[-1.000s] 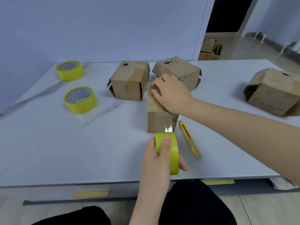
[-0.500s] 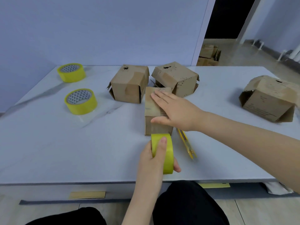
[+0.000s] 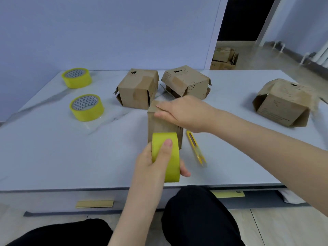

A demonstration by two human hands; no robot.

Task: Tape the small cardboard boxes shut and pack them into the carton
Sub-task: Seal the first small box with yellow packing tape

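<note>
The right hand (image 3: 184, 112) is now lying flat across the top of the small brown cardboard box (image 3: 159, 126), with its fingers straight and pointing left. A second ago those fingers were up at the far end of the box, so the hand has been sliding back toward the near end. It is holding nothing and is just pressing down. I think it is rubbing the tape flat.

The left hand (image 3: 150, 166) is gripping the yellow round roll of sticky tape (image 3: 174, 162), with the thumb on the yellow band and the fingers curling round the other side. The roll has been coming closer, and now it is covering the low part of the box's near side. To me that means the tape is being pulled down over the near end, so this box is nearly shut. The tape probably still needs cutting.

The box is sitting in the middle of the white marble-look table (image 3: 53, 148), near the person. Its long side is running from near to far, and one short end is pointing at the person.

The yellow plastic cutter knife (image 3: 195, 148) is lying just to its right. The bigger brown cardboard box (image 3: 282, 103), maybe the carton, is waiting well apart on the right, so packing is not starting yet.
</note>
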